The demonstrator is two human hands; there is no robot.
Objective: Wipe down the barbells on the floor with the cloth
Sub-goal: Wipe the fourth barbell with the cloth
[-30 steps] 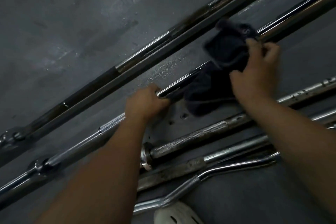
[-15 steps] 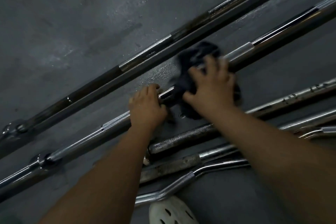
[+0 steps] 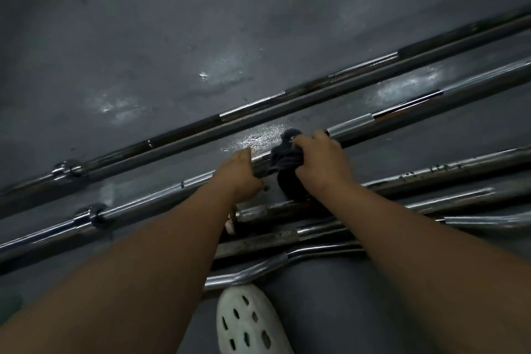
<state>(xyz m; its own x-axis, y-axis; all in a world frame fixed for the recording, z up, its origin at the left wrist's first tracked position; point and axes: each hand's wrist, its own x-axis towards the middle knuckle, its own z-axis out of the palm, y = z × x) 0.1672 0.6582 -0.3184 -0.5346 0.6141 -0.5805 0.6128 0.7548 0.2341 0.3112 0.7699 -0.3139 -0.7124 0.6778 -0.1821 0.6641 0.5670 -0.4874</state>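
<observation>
Second barbell (image 3: 350, 125) = 2nd long bar out from the person, lying on the floor (image 3: 143, 37) and running diagonally, low at the left to high at the right. Whether it is raised a touch where gripped, can't tell. Far barbell (image 3: 258, 108) lies parallel just beyond it, w/ a wet-looking sheen on the floor between the two. L hand (image 3: 241, 172) is curled over the shaft from above, gripping it. R hand (image 3: 321, 161) sits just beside it to the right, fingers curled round the dark cloth (image 3: 287, 161), which is bunched over the same shaft w/ a loose tail hanging down the near side. Handling, by judgement: bar is steel, rigid, heavy, so no need to lift it for wiping; better pinned or rolled in place w/ the L hand as the cloth runs along. Chrome sections prob. slick, esp. if damp; duller stretches should drag on the cloth more. Best hold: plain shaft next to the cloth, clear of the collar (image 3: 96, 214) toward the left end. Cloth is soft, light, bunches easily, so wants a full wrap-round grip. Looks: shaft banded, bright chrome alternating w/ dark dull lengths, some brownish, poss. rust, unsure in this light. Shorter bars (image 3: 431, 178) and a curl bar (image 3: 258, 267) crowd the near side by a white perforated shoe (image 3: 250, 325).
</observation>
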